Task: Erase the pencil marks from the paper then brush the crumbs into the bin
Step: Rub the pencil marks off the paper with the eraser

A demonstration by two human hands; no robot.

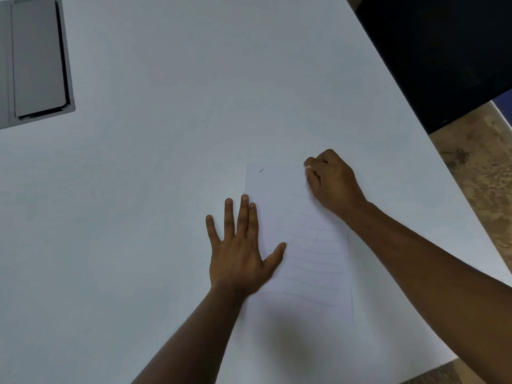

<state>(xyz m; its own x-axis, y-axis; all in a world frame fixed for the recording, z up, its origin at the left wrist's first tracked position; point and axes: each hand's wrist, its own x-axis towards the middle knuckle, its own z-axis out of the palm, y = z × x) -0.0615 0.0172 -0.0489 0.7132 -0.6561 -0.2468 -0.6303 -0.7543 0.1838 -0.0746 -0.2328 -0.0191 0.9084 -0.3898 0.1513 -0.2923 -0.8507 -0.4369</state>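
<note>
Near the right edge of the white table lay the paper, flat, with its long side running away from the front edge. Still showed faint pencil lines over most of the sheet, and one small dark mark by the far left corner. Was pinned down by the left hand, spread wide and flat, fingers straight, partly on the paper's left side and partly on the table, holding nothing. Was touched at the far right corner by the right hand, curled tight into a loose fist. Looked pinched on something small and pale at the fingertips, most likely a rubber, but too hidden to tell for sure. Sat at the far left corner of the table a grey metal hatch; could have been the bin, could not tell. Showed no crumbs clear enough to point at.

Seemed only just begun, with nearly all the lines left to rub away.

Could have gone wrong like this: rubbing hard at the corner, far from the flat hand, might have made the thin paper bunch up or rip. Could have slid too, if the flat hand lifted. Might have sent crumbs off the near right edge onto the floor with a fast sweep, since that edge was so close.
</note>
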